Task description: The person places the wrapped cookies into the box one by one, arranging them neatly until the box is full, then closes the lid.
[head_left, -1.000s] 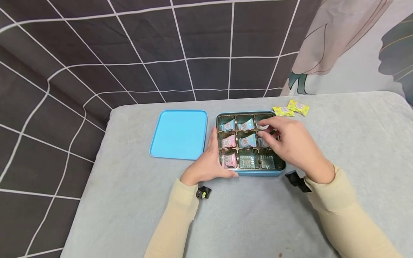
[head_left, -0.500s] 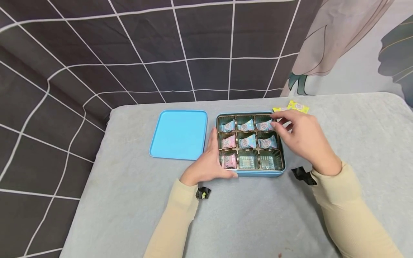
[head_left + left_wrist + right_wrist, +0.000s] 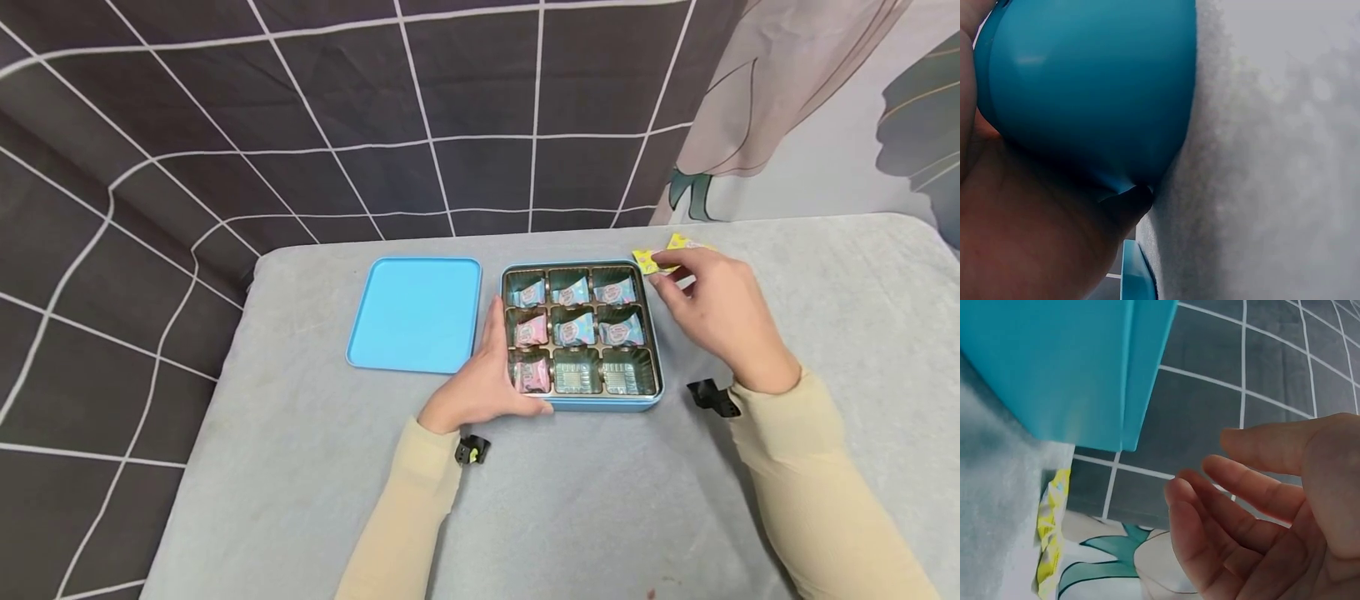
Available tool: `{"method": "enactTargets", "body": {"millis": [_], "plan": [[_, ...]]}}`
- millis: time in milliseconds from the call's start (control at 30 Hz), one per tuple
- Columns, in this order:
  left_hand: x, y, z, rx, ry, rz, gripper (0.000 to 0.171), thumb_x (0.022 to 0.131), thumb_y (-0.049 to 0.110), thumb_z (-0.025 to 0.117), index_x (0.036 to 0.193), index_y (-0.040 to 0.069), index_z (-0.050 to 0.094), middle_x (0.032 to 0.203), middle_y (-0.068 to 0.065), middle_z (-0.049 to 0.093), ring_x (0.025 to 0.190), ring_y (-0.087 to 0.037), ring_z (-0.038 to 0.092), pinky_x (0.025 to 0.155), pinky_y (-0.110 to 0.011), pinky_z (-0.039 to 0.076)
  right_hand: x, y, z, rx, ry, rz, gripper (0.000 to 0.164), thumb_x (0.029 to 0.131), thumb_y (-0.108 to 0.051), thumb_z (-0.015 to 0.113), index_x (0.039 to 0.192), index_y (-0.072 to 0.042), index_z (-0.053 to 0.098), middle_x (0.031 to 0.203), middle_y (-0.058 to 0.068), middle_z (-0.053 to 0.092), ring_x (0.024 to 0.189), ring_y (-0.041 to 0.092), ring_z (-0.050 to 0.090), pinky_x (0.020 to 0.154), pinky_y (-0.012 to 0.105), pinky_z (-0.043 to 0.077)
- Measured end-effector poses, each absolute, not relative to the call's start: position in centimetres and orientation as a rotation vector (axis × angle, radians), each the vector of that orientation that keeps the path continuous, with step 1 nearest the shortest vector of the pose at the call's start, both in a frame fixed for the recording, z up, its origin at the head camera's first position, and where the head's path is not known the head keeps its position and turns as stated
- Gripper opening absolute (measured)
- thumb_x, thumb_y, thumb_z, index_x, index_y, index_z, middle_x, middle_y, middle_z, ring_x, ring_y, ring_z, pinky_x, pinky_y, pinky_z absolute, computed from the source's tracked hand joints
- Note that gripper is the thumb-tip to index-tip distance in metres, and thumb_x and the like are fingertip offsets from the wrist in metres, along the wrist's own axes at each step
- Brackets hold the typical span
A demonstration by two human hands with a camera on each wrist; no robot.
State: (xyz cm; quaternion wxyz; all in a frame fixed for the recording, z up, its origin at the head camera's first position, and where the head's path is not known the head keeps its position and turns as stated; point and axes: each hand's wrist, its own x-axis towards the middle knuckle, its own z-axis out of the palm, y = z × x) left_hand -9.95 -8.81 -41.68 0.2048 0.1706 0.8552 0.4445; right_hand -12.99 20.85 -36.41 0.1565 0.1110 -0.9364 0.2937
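Note:
My left hand (image 3: 487,375) rests against the near left corner of a blue tin (image 3: 600,405), fingers along its left side and thumb along the front. Inside is a tray of compartments. Several blue-wrapped candies (image 3: 575,329) lie in its back and middle rows. Pink-wrapped candies (image 3: 532,375) sit at the left of the middle and front rows. Two front compartments show only ribbed floors. Beyond the tin's back right corner lie yellow-wrapped candies (image 3: 643,261), partly hidden behind my right hand (image 3: 720,308). In the right wrist view that hand's thumb and loosely bent fingers stand apart, holding nothing.
A light blue lid (image 3: 415,312) lies flat on the grey cloth-covered table (image 3: 285,467), left of the tin. Behind the table hangs a dark curtain (image 3: 480,100) with white grid lines, and a patterned one (image 3: 795,125) at the right.
My right hand has moved right and back, from over the tin's right column to beside the yellow candies, uncovering the blue candies there. My left hand has stayed on the tin.

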Motion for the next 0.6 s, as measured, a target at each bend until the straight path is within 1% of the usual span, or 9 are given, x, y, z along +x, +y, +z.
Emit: {"method": "enactTargets", "body": {"millis": [100,200,333,467,600], "plan": [[-9.9,-8.8,-41.8,0.484,2.383,1.245,0.151,0.069,0.038,0.093,0.155,0.014,-0.029,0.163,-0.006,-0.03,0.151,-0.016,-0.013,0.119,-0.046,0.021,-13.2,21.2,-36.4,0.274,-2.715,0.846,0.025,0.094,-0.01,0.066,0.115,0.001,0.072,0.101,0.02,0.073,0.07,0.035,0.07,0.069,0.049,0.05],[-10.0,-8.9,-41.9,0.477,2.385,1.241,0.151,0.069,0.039,0.093,0.155,0.016,-0.03,0.163,-0.005,-0.031,0.151,-0.017,-0.012,0.119,-0.046,0.022,-13.6,21.7,-36.4,0.238,-2.767,0.847,0.029,0.096,-0.012,0.064,0.12,0.003,0.069,0.106,0.024,0.071,0.074,0.039,0.07,0.072,0.053,0.048],[-10.0,-9.0,-42.0,0.453,2.39,1.235,0.151,0.069,0.039,0.093,0.155,0.017,-0.029,0.163,-0.004,-0.031,0.151,-0.018,-0.009,0.117,-0.046,0.026,-14.2,22.4,-36.6,0.23,-2.844,0.852,0.034,0.096,-0.015,0.063,0.125,0.003,0.066,0.112,0.028,0.068,0.079,0.041,0.069,0.074,0.055,0.046],[-10.0,-8.9,-41.9,0.474,2.387,1.24,0.151,0.069,0.038,0.093,0.155,0.015,-0.029,0.163,-0.005,-0.03,0.151,-0.017,-0.011,0.118,-0.046,0.024,-14.6,23.0,-36.8,0.223,-2.888,0.858,0.036,0.096,-0.015,0.065,0.126,0.004,0.065,0.113,0.029,0.067,0.082,0.043,0.068,0.077,0.056,0.046],[-10.0,-8.7,-41.8,0.479,2.389,1.238,0.152,0.068,0.037,0.094,0.155,0.015,-0.029,0.163,-0.006,-0.03,0.151,-0.016,-0.012,0.119,-0.045,0.022,-15.3,23.6,-37.0,0.219,-2.915,0.867,0.038,0.095,-0.016,0.066,0.127,0.005,0.064,0.117,0.03,0.066,0.089,0.045,0.066,0.079,0.056,0.046]]}}
